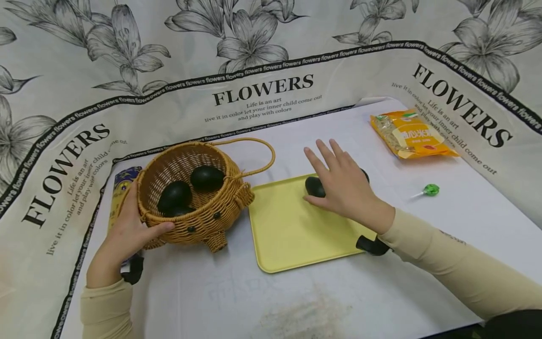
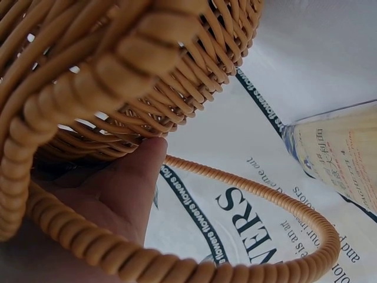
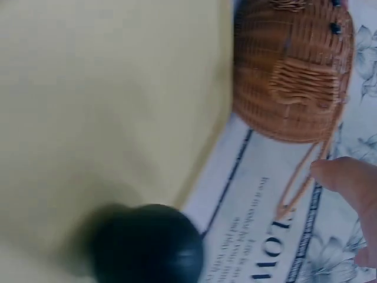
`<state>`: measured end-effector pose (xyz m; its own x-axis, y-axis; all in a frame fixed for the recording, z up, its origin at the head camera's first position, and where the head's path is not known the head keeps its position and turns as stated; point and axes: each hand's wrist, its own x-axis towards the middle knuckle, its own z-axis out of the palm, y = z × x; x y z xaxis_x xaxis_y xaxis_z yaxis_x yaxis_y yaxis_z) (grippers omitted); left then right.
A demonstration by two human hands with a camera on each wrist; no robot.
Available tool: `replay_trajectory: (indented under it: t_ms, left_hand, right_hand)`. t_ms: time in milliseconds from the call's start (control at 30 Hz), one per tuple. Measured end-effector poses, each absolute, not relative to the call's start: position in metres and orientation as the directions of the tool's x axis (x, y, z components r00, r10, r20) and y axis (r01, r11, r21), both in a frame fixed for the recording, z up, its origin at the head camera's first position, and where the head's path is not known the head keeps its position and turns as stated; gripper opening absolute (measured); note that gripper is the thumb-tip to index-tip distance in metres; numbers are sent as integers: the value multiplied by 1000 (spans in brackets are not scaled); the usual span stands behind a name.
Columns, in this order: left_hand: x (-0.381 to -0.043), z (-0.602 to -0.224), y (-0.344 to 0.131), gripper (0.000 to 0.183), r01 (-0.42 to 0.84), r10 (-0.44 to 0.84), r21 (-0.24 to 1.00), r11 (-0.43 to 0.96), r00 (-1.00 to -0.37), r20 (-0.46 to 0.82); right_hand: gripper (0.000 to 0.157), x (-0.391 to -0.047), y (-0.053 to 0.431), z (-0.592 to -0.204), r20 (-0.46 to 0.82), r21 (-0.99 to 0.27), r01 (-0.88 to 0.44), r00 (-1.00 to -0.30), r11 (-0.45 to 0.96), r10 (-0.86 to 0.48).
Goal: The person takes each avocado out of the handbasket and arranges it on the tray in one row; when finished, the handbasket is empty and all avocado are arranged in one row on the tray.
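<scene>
A tan wicker basket (image 1: 230, 207) with a looped handle stands at the left, tilted. My left hand (image 1: 127, 230) grips its left side, the thumb along the rim. Several smooth black egg-shaped pieces (image 1: 174, 197) lie inside the basket. Over the yellow tray (image 1: 275, 235), my right hand (image 1: 345, 186) is spread, palm down, with straight fingers. Beneath it is another black egg-shaped piece (image 1: 314, 187), partly hidden by the hand; the right wrist view shows this black piece (image 3: 150, 244) on the tray.
An orange food packet (image 1: 412, 134) lies at the back right, and a green-wrapped lollipop (image 1: 431, 190) in front of it. Behind the basket at the left is a blue and yellow package (image 1: 123, 183), partly covered. A flower-printed cloth (image 1: 262, 99) rises behind the white tabletop.
</scene>
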<state>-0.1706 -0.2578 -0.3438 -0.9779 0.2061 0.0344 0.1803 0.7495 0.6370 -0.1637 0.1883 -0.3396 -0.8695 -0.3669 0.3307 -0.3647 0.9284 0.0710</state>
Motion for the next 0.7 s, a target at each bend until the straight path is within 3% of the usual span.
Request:
replay_trajectory:
  t_ms: [300, 500, 700]
  left_hand:
    - [-170, -344, -260, 126, 154, 182, 604, 782, -983, 16]
    - [-170, -345, -260, 127, 147, 173, 604, 783, -985, 14]
    - [-172, -343, -260, 127, 134, 172, 596, 792, -985, -6]
  right_hand:
    - [101, -206, 148, -277, 358, 89, -459, -813, 884, -458]
    - [104, -237, 109, -236, 250, 85, -487, -834, 869, -492]
    - [104, -254, 68, -207, 154, 54, -561, -813, 826, -562]
